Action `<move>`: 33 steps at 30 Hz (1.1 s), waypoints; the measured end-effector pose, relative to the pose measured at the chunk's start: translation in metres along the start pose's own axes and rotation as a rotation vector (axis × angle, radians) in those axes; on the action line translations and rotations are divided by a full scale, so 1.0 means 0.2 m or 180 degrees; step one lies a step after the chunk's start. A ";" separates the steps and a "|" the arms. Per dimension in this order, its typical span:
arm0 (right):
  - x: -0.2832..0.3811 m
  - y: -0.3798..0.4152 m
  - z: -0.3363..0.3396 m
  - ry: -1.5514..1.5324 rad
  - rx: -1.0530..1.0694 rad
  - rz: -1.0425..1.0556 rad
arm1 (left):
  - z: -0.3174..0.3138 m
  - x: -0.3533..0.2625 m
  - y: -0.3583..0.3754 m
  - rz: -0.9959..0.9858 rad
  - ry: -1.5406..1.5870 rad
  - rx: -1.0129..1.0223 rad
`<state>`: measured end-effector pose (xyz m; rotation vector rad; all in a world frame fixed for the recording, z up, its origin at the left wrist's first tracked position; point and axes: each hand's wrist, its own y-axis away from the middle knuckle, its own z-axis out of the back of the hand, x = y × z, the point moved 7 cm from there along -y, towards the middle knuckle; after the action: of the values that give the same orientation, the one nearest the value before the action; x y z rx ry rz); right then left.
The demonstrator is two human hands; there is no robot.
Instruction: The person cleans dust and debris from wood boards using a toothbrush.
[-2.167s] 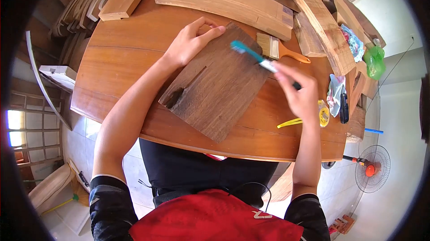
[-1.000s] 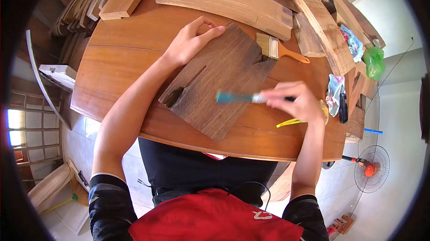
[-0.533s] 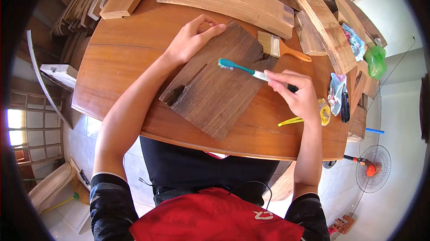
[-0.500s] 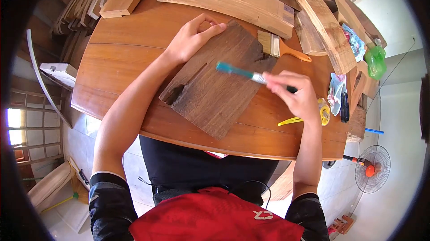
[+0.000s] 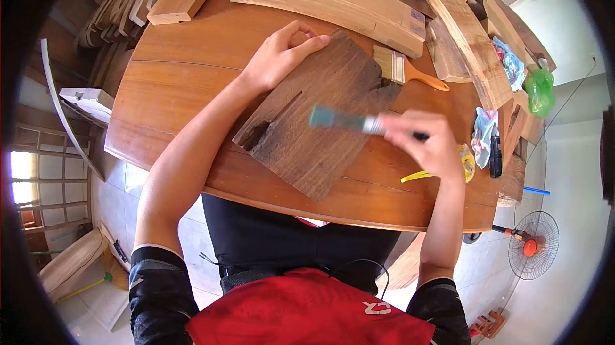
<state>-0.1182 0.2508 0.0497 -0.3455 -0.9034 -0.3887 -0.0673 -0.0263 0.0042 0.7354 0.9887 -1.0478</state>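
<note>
A dark, weathered wooden board (image 5: 320, 121) lies at a slant on the table, with a cracked hollow near its left corner and a notch on its right edge. My left hand (image 5: 286, 53) grips its upper corner, fingers curled and thumb along the edge. In my right hand (image 5: 423, 140) is a small brush (image 5: 343, 121) with a teal head, a silvery collar and a dark handle, smeared by motion. Its head overlaps the middle of the board in this view. Against the board's right edge rests a wide paintbrush (image 5: 423, 78) with pale bristles and an orange handle.
Thick curved planks (image 5: 327, 2) line the far side of the wooden table (image 5: 173, 92). More timber (image 5: 467, 44) is stacked at right. Near my right wrist lie a yellow tape measure (image 5: 467, 162), a cloth (image 5: 484, 130) and a black object (image 5: 495, 156). A fan (image 5: 533, 246) stands beyond.
The brush in my right hand has swung lower over the board, its head now nearer the middle. My left hand keeps its place on the board's corner. The whole view has shifted slightly.
</note>
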 end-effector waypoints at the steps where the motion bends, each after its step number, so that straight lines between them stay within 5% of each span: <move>1: -0.03 0.00 0.05 0.0136 -0.0639 -0.0223 | 0.00 0.00 0.00 0.0005 0.0022 -0.0011; 2: -0.02 -0.01 0.06 0.0305 -0.0815 -0.0146 | 0.00 0.00 0.01 0.0012 0.0044 -0.0023; 6: 0.09 0.02 -0.16 -0.0254 0.1116 0.0209 | 0.00 -0.01 0.00 -0.0002 0.0009 -0.0014; 10: 0.03 -0.02 -0.02 0.0312 -0.0435 -0.0197 | 0.00 0.01 0.01 0.0027 0.0101 -0.0015; 14: 0.15 0.00 -0.20 -0.0287 0.0973 0.0544 | 0.00 0.00 0.00 0.0030 0.0041 0.0050; 18: 0.05 -0.01 -0.01 0.0490 -0.0312 -0.0131 | 0.00 0.00 0.02 0.0036 0.0017 -0.0047; 22: 0.12 0.02 -0.19 -0.0107 0.0955 0.0428 | -0.01 -0.02 0.00 -0.0030 0.0071 -0.0016; 26: 0.07 -0.01 -0.03 0.0303 -0.0161 0.0230 | 0.00 0.00 0.00 -0.0031 -0.0020 -0.0075; 30: 0.08 0.05 -0.15 -0.0487 0.1407 0.0281 | 0.00 0.00 0.00 0.0005 0.0013 -0.0016; 33: 0.01 0.03 0.00 -0.0113 0.0468 0.0296 | 0.01 0.01 0.00 -0.0053 -0.0062 -0.0071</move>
<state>-0.1142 0.2565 0.0515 -0.2589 -0.9412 -0.2298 -0.0663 -0.0290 0.0025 0.6986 0.9897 -1.0552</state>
